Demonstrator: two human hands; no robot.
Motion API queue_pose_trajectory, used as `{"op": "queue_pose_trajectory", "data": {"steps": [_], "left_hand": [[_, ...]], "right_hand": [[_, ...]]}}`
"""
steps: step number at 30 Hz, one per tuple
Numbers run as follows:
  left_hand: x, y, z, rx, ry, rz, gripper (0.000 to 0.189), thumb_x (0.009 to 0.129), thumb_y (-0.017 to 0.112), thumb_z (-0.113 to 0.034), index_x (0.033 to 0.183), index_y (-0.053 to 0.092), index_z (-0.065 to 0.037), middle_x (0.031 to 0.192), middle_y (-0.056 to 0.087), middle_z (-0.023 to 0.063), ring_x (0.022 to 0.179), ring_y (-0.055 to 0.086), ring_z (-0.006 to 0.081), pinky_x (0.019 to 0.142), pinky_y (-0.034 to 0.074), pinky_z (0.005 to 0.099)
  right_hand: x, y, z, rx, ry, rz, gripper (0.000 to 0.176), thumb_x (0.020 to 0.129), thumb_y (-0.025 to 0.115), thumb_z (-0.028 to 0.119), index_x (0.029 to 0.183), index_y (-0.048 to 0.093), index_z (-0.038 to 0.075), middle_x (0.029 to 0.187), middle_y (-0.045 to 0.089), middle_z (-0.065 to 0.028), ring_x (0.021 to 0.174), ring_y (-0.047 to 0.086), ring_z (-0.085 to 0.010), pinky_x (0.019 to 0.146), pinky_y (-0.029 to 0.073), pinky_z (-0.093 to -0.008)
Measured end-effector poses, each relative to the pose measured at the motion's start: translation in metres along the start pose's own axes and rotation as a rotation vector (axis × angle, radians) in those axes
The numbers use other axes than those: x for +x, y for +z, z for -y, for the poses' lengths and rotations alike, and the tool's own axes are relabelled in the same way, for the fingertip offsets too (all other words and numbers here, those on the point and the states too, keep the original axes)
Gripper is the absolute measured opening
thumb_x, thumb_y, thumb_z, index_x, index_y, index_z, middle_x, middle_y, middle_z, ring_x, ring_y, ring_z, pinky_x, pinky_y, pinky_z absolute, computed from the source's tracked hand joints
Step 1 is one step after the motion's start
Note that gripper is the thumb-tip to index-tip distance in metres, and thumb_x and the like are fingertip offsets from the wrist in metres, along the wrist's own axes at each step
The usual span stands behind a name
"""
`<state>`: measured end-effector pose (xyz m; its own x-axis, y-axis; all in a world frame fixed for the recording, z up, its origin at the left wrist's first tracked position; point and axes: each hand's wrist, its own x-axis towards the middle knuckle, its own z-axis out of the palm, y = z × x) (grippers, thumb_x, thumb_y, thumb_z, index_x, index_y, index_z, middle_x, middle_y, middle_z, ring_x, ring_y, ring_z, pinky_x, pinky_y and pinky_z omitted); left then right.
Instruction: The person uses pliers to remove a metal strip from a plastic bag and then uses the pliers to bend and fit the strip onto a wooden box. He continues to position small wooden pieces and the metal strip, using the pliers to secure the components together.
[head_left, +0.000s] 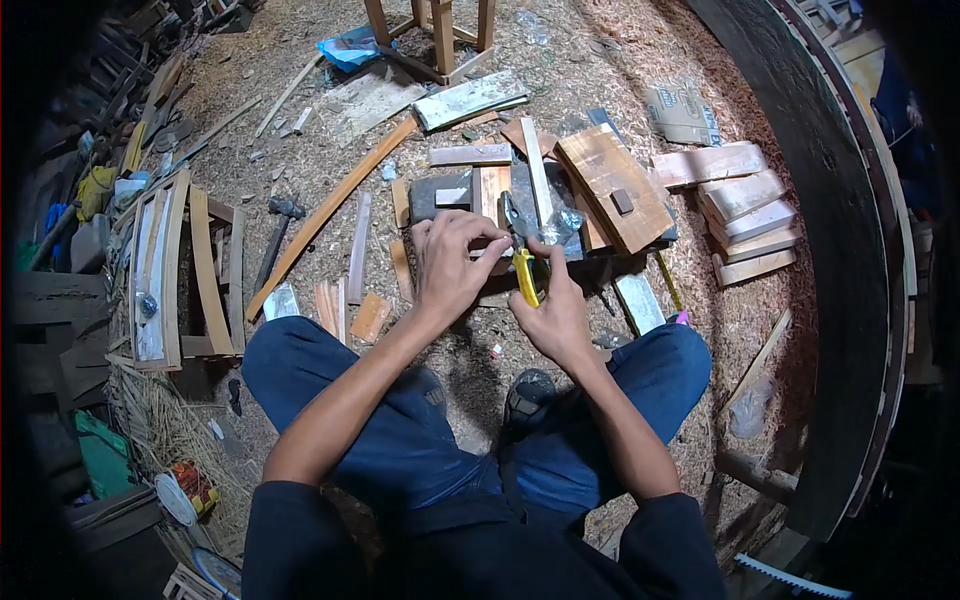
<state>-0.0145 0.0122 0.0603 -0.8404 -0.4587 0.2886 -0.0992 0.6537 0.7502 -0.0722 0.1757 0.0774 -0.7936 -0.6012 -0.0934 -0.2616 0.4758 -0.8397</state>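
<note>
My right hand (556, 312) is wrapped around the yellow handles of a pair of pliers (525, 276). The dark jaws point up and away from me, over a low dark block (428, 190). Close to the jaws, my left hand (452, 258) has its thumb and fingers brought together in a pinch; whatever is between them is too small to make out. Under and beyond the hands lies a short wooden piece (490, 190) on the block. To the right of the pliers, a pale wooden strip (537, 172) leans near a crumpled clear plastic bag (568, 222).
A thick wooden board (615, 190) rests on the block's right side, near stacked wood pieces (750, 215). Leftward lie a long curved strip (335, 215), a hammer (275, 240) and a slatted frame (175, 270). Shavings cover the ground (300, 80). A dark curved beam (840, 250) stands right.
</note>
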Motion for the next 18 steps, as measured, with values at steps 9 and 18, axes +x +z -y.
{"op": "queue_pose_trajectory", "data": {"steps": [9, 18], "left_hand": [[0.007, -0.003, 0.003, 0.088, 0.155, 0.069, 0.016, 0.083, 0.077, -0.027, 0.085, 0.077, -0.011, 0.096, 0.073, -0.0007, 0.107, 0.058, 0.0219, 0.096, 0.031, 0.0403], [-0.01, -0.005, 0.011, 0.161, 0.24, 0.026, 0.026, 0.08, 0.079, -0.024, 0.102, 0.077, -0.011, 0.109, 0.07, 0.0, 0.108, 0.061, 0.0222, 0.094, 0.038, 0.0401]], "right_hand": [[-0.004, -0.006, 0.005, -0.141, -0.084, -0.052, 0.063, 0.079, 0.068, 0.008, 0.138, 0.046, 0.006, 0.114, 0.064, -0.0266, 0.095, 0.066, -0.0451, 0.082, 0.053, -0.0488], [-0.011, -0.006, 0.001, -0.216, -0.17, -0.127, 0.067, 0.078, 0.07, 0.006, 0.141, 0.046, 0.008, 0.113, 0.062, -0.0229, 0.092, 0.067, -0.0382, 0.077, 0.055, -0.0467]]}}
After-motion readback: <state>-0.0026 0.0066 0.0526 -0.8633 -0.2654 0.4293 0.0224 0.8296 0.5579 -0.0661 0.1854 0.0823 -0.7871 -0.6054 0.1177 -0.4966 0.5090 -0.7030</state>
